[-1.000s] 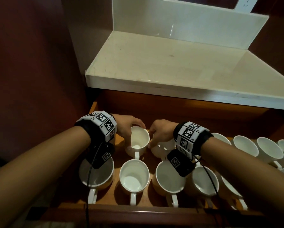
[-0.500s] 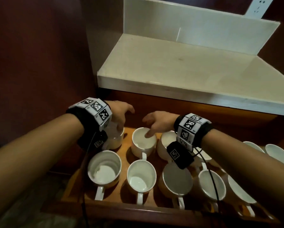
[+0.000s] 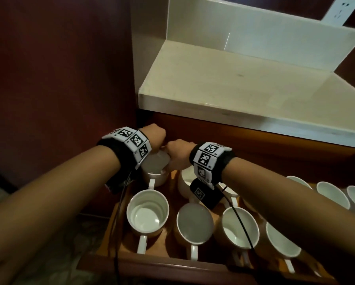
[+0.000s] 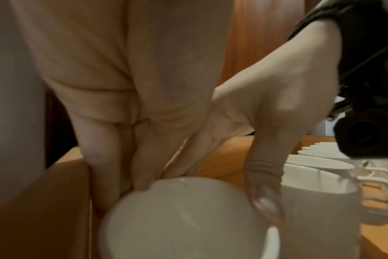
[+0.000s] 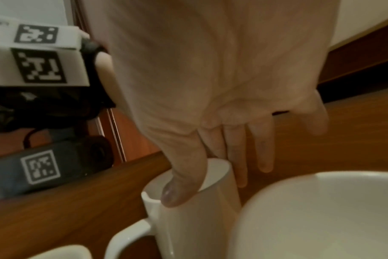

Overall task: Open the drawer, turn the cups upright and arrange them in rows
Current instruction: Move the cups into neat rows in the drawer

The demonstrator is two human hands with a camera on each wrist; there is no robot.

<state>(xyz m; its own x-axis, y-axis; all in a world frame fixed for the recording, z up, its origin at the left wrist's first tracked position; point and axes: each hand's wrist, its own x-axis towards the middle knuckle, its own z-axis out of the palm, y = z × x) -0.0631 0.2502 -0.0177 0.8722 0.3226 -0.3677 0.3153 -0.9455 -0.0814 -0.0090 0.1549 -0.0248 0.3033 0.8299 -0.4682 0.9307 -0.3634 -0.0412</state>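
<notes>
The wooden drawer [image 3: 172, 262] is pulled open and holds upright white cups in rows. Both hands meet on the back-left cup [image 3: 154, 164]. My left hand [image 3: 155, 138] reaches over it, and its fingertips [image 4: 142, 180] hang down onto the far rim of the cup [image 4: 184, 219]. My right hand [image 3: 177, 155] pinches the cup [image 5: 199, 219] at its right rim, thumb [image 5: 179, 189] inside and fingers outside. The left thumb is hidden.
A second back-row cup [image 3: 188, 182] stands just right of the held one. The front row [image 3: 148, 212] has several cups with handles toward me, and more cups [image 3: 332, 194] stand to the right. A pale counter [image 3: 234, 89] overhangs the drawer's back; a dark wall is at the left.
My right hand has left the second back-row cup and moved left onto the back-left cup, beside my left hand. The head view has swung left and down.
</notes>
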